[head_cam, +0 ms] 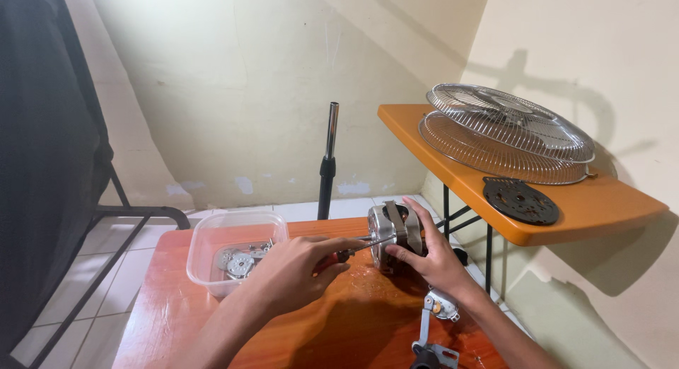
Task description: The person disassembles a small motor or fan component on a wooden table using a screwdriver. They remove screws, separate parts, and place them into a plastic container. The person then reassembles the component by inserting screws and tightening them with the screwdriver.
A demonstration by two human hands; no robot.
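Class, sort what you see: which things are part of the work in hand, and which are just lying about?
In hand: left hand, screwdriver, right hand, fan motor.

Lying about: plastic tub of metal parts, fan grilles, black disc, pole.

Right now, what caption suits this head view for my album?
Left hand works a screwdriver into a metal motor steadied by the right hand.
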